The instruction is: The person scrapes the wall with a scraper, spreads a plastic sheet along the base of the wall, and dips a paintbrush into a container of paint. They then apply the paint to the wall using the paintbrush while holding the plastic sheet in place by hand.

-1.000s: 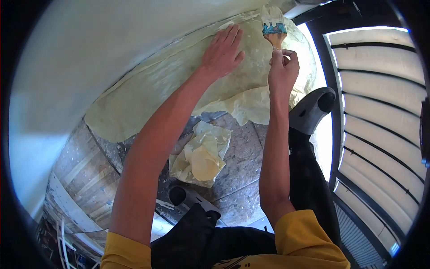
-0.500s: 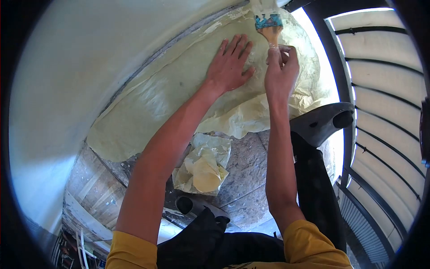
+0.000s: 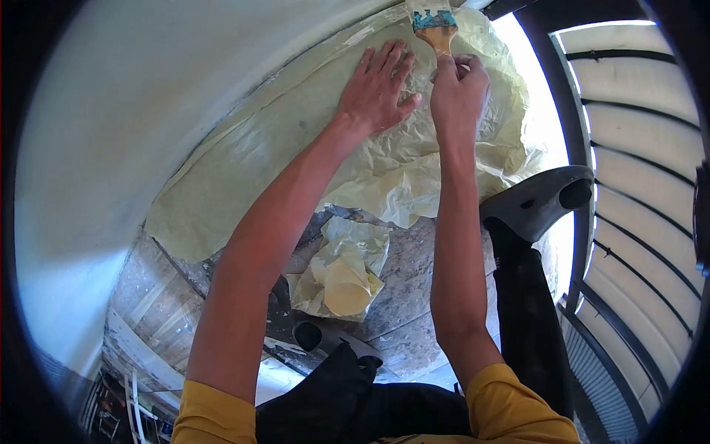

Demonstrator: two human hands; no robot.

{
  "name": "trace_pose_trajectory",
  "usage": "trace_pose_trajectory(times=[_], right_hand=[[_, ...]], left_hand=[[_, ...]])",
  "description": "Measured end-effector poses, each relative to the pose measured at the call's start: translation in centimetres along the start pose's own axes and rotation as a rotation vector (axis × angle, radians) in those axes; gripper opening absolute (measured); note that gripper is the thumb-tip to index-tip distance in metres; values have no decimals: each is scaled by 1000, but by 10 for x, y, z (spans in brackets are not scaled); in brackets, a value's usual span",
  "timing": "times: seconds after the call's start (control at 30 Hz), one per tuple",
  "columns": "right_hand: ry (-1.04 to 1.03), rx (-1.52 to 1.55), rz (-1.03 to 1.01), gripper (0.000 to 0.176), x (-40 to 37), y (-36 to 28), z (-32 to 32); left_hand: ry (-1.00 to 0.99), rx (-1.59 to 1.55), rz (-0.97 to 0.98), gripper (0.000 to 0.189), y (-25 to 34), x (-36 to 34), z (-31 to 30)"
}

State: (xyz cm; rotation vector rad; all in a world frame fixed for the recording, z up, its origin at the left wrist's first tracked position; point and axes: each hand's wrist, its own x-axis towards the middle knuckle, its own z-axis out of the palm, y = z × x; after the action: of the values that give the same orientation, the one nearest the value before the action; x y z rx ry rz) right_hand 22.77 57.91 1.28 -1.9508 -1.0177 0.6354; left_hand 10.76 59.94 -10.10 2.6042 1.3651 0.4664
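Observation:
My left hand point(image 3: 375, 90) lies flat with fingers spread on a large pale yellowish sheet point(image 3: 251, 159). The sheet is thin and wrinkled, smooth on the left and crumpled along its right and near edges. In my right hand point(image 3: 460, 95) is a paintbrush point(image 3: 438, 35), gripped by its wooden handle. Its ferrule is smeared with blue-green and whitish paint, and the bristles point away from me at the top of the view, by the sheet's far edge. The bristle tips run out of the frame.
A curved pale wall point(image 3: 126, 111) borders the sheet on the left. Dark metal railings point(image 3: 636, 111) stand at the right. A crumpled sheet point(image 3: 359, 251) with a round cream-coloured piece point(image 3: 346, 290) lies on the stained floor point(image 3: 407, 274) between my dark shoes point(image 3: 540, 198).
My right hand and the brush have moved slightly left and farther away. My left hand stays flat on the sheet, shifted a little upward in view.

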Motion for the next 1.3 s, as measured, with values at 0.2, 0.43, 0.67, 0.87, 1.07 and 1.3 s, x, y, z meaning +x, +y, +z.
trace_pose_trajectory(times=[0.2,0.43,0.67,0.87,1.07,1.3], right_hand=[[-19,-26,2,28,5,0,-3],[26,15,-44,29,4,10,1],[24,4,55,28,-9,3,-3],[26,-58,55,33,1,6,17],[107,-219,6,38,12,11,35],[-31,-104,-49,29,14,1,45]], left_hand=[[23,-22,-30,80,-1,10,-4],[9,-2,-105,82,2,11,6],[-69,19,-77,83,19,-3,3],[-56,31,-63,85,19,-6,5],[-71,-21,-42,86,22,-10,7],[-66,29,-10,84,21,-12,12]])
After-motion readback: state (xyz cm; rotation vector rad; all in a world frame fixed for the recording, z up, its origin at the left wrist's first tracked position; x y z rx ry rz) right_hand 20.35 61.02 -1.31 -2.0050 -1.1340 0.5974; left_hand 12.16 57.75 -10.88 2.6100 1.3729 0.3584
